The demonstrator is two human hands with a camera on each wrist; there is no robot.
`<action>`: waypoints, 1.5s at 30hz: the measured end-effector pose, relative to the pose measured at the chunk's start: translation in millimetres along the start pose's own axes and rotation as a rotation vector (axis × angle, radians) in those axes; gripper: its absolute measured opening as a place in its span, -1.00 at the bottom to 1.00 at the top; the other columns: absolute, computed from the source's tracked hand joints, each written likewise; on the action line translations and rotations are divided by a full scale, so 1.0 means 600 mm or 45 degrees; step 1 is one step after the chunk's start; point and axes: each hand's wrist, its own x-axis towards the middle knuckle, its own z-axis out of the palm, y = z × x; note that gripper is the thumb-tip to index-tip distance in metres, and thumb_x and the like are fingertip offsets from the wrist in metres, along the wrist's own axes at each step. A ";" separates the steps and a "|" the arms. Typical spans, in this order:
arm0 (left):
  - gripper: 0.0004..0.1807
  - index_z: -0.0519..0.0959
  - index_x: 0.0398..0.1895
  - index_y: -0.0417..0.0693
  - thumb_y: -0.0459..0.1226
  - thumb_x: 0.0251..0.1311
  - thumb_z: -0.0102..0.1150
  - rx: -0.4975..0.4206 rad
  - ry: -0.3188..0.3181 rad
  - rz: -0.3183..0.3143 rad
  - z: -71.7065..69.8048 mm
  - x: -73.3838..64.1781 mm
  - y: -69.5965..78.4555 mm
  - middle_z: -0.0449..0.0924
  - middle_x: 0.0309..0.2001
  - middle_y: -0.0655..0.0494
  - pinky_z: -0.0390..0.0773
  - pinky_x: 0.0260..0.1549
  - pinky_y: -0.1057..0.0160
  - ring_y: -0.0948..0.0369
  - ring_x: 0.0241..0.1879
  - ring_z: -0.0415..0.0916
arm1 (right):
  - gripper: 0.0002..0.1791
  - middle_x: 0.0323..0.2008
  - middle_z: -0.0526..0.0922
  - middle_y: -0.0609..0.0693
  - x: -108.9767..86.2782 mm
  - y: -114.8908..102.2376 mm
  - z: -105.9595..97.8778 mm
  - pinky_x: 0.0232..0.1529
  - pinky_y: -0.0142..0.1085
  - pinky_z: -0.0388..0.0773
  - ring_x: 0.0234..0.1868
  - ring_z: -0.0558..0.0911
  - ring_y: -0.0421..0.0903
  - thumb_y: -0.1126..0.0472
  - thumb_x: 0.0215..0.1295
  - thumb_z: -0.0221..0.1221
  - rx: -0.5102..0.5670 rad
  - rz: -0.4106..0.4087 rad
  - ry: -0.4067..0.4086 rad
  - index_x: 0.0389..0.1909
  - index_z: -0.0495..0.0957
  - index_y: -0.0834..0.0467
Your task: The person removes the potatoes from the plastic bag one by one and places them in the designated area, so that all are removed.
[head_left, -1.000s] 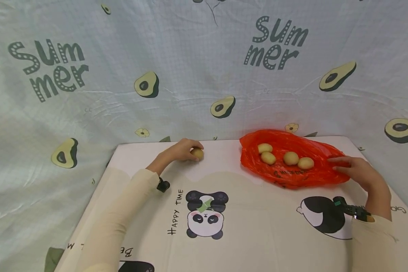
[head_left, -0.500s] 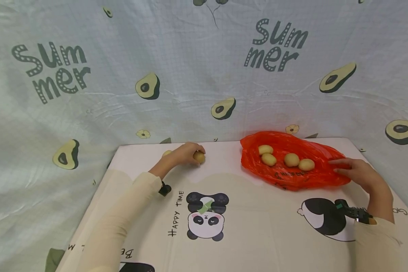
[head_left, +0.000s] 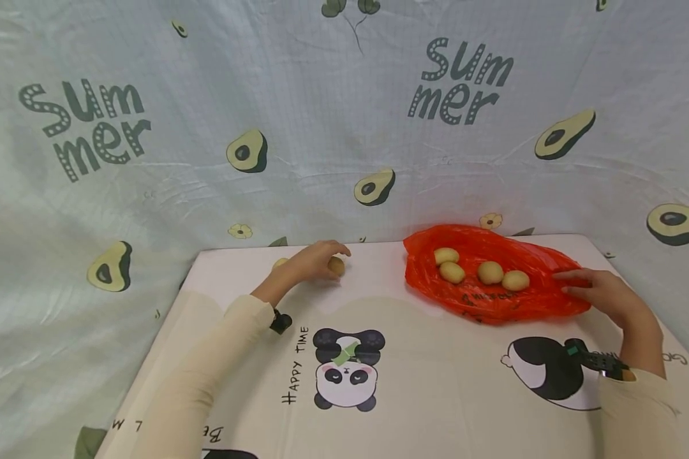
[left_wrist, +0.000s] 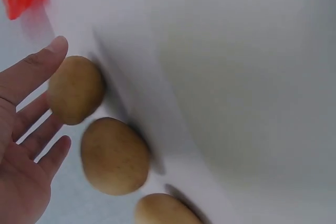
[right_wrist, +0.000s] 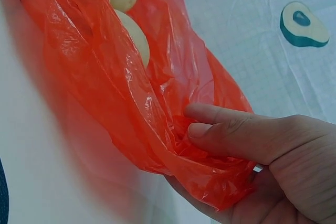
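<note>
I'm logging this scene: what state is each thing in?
Red bag: open, crumpled
Bagged potatoes: four visible, uncut where seen
Loose potatoes: three visible, uncut where seen
Left hand: fingers extended beside a potato, contact unclear
Right hand: grips the bag's edge
Backdrop: hanging, creased

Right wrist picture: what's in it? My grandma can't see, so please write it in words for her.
A right-hand grip holds the edge of a crinkly red bag. Two potatoes show partly inside it, and a pale cloth behind has an avocado printed on it.
</note>
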 end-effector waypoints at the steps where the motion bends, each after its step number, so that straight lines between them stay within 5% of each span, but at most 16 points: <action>1: -0.38 0.54 0.28 -0.16 -0.32 0.12 0.50 0.005 0.011 0.001 -0.002 0.001 0.005 0.55 0.26 -0.09 0.47 0.24 0.05 0.00 0.19 0.49 | -0.47 0.33 0.23 0.58 0.000 0.000 0.000 -0.06 -0.03 0.69 0.22 0.25 0.50 0.22 0.56 0.02 0.005 0.000 -0.002 0.39 0.29 0.44; 8: -0.41 0.53 0.32 -0.05 -0.29 0.20 0.45 0.003 0.059 0.019 -0.014 0.019 0.065 0.48 0.34 0.00 0.41 0.33 0.06 0.02 0.33 0.42 | -0.49 0.31 0.27 0.57 0.000 0.000 -0.001 -0.13 -0.19 0.66 0.20 0.29 0.46 0.21 0.55 0.04 -0.018 -0.001 0.009 0.37 0.32 0.44; 14: -0.46 0.55 0.30 -0.01 -0.28 0.24 0.42 -0.029 0.086 0.148 -0.014 0.048 0.121 0.53 0.30 0.06 0.42 0.33 0.15 0.09 0.32 0.42 | -0.48 0.31 0.26 0.58 0.001 0.000 -0.002 -0.12 -0.20 0.64 0.20 0.28 0.48 0.21 0.57 0.02 -0.010 -0.004 0.003 0.38 0.31 0.45; 22: -0.51 0.55 0.29 -0.13 -0.26 0.30 0.35 -0.059 0.096 0.282 -0.005 0.090 0.178 0.55 0.27 0.00 0.47 0.28 0.20 0.10 0.26 0.47 | -0.43 0.32 0.24 0.60 0.001 -0.001 0.001 0.04 0.16 0.62 0.22 0.26 0.51 0.13 0.58 0.02 0.003 0.018 -0.026 0.39 0.28 0.46; 28: -0.52 0.55 0.28 -0.16 -0.25 0.32 0.32 -0.085 0.085 0.359 0.006 0.116 0.212 0.57 0.27 -0.01 0.42 0.32 0.21 0.08 0.30 0.44 | -0.43 0.29 0.27 0.61 0.002 0.002 -0.001 -0.07 -0.08 0.66 0.16 0.33 0.46 0.22 0.53 0.05 -0.001 0.029 -0.066 0.38 0.26 0.50; 36: -0.55 0.58 0.25 -0.11 -0.25 0.31 0.34 -0.132 0.069 0.370 0.024 0.157 0.245 0.60 0.22 0.00 0.40 0.25 0.38 0.14 0.22 0.47 | -0.24 0.31 0.23 0.60 0.006 -0.003 -0.005 0.03 0.12 0.63 0.19 0.29 0.48 0.05 0.45 0.21 -0.008 0.118 -0.166 0.40 0.21 0.51; 45: -0.47 0.53 0.31 -0.11 -0.22 0.28 0.36 -0.240 -0.052 0.290 0.046 0.209 0.274 0.56 0.26 -0.01 0.51 0.04 0.47 0.14 0.16 0.52 | -0.01 0.30 0.10 0.62 0.015 -0.009 -0.016 -0.02 0.14 0.64 0.23 0.12 0.57 0.02 0.22 0.40 -0.017 0.245 -0.267 0.44 0.13 0.48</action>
